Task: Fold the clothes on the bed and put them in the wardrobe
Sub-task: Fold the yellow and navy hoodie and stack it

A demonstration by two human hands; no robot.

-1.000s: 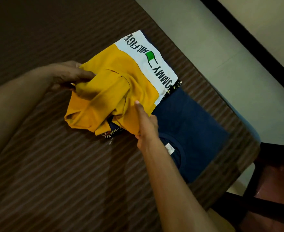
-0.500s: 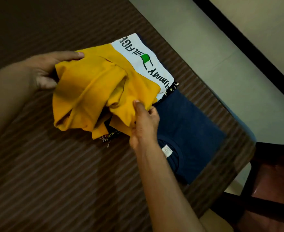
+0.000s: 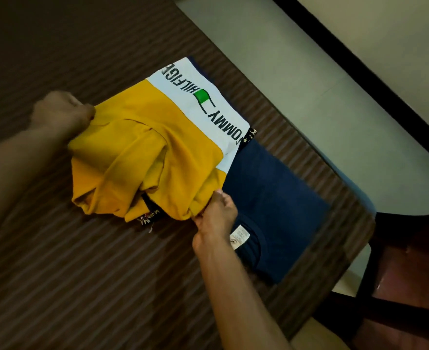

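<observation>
A yellow shirt with a white lettered band lies partly folded on the brown striped bed. My left hand grips its far left edge with curled fingers. My right hand pinches the near right corner of the yellow cloth. A navy blue garment lies flat beneath and to the right, with a white label showing at its collar. A dark patterned piece of cloth peeks out under the yellow shirt.
The bed's right edge runs diagonally beside a pale floor. A dark wooden chair stands off the bed's near right corner. A black skirting strip lines the wall.
The raised yellow bundle has come down and spread flatter over the pile. My left hand changed from an open hold to a closed grip on the left edge.
</observation>
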